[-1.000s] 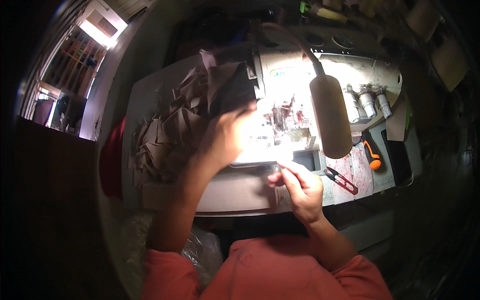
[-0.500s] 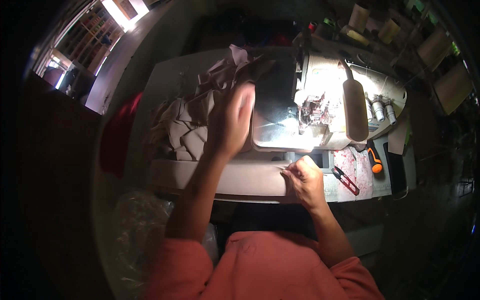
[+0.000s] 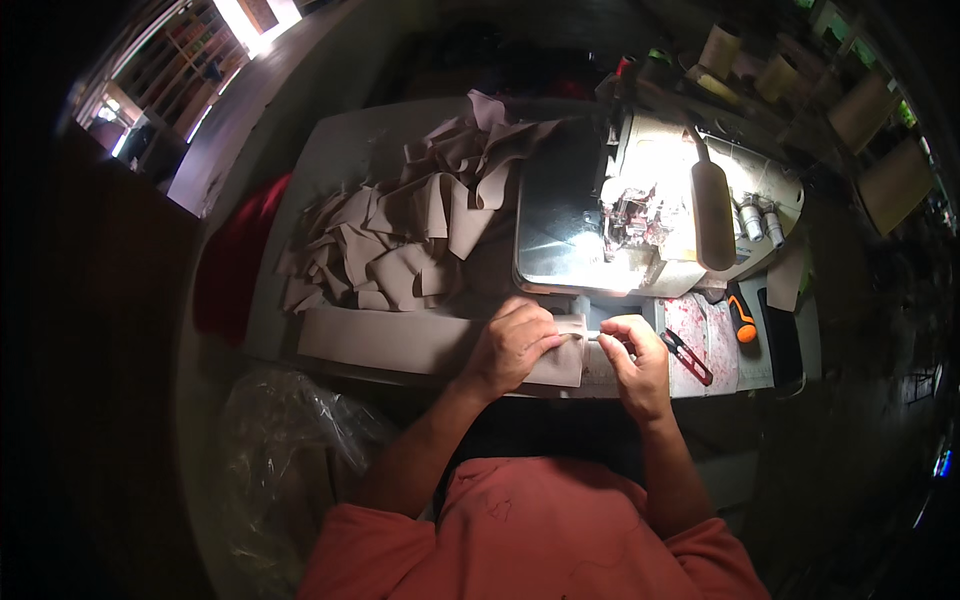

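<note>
One sewing machine point(image 3: 650, 215), one red-handled snips point(image 3: 688, 356), one orange-handled tool point(image 3: 740, 320), one heap of beige cut pieces point(image 3: 400, 240), too tangled to count. One flat beige fabric strip point(image 3: 400, 342) lies along the table's near edge, just before the machine. Left hand point(image 3: 515, 345) presses knuckles-up on the strip's right end; right hand point(image 3: 632, 358) pinches closed at that end's edge.
</note>
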A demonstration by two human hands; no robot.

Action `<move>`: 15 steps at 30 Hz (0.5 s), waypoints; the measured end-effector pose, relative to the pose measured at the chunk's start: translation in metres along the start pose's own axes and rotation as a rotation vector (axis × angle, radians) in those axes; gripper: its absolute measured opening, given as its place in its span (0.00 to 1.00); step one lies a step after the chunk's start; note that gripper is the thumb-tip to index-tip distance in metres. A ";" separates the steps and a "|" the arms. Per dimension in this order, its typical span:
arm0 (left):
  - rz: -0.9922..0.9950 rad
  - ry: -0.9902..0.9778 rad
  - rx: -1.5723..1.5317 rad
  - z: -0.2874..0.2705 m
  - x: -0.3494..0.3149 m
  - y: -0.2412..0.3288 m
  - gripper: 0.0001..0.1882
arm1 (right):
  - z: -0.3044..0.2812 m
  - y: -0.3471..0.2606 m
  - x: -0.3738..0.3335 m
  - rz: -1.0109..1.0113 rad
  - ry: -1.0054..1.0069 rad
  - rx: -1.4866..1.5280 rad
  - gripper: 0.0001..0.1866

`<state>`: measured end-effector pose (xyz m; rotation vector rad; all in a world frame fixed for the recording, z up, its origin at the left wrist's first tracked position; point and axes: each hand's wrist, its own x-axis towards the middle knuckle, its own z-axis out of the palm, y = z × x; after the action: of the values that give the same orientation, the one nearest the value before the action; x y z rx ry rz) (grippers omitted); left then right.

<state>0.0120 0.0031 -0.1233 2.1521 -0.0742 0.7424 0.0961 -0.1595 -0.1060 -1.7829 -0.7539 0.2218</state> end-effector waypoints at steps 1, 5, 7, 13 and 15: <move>0.007 0.012 -0.001 0.000 0.001 0.000 0.05 | -0.002 0.000 0.000 -0.008 -0.018 -0.010 0.07; -0.016 0.036 -0.053 0.004 -0.001 -0.001 0.05 | 0.002 -0.002 0.003 0.082 -0.116 0.101 0.10; 0.055 0.069 -0.053 0.003 0.001 0.000 0.06 | 0.005 -0.009 0.008 0.112 -0.179 0.098 0.12; 0.082 0.218 0.224 -0.014 -0.006 0.026 0.07 | 0.013 -0.015 0.010 -0.054 -0.227 0.056 0.12; 0.112 0.142 0.202 -0.020 -0.037 0.048 0.10 | 0.016 -0.031 0.008 -0.023 -0.183 0.082 0.10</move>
<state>-0.0420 -0.0205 -0.0997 2.2927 -0.0469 1.0025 0.0825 -0.1371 -0.0819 -1.6905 -0.8815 0.3994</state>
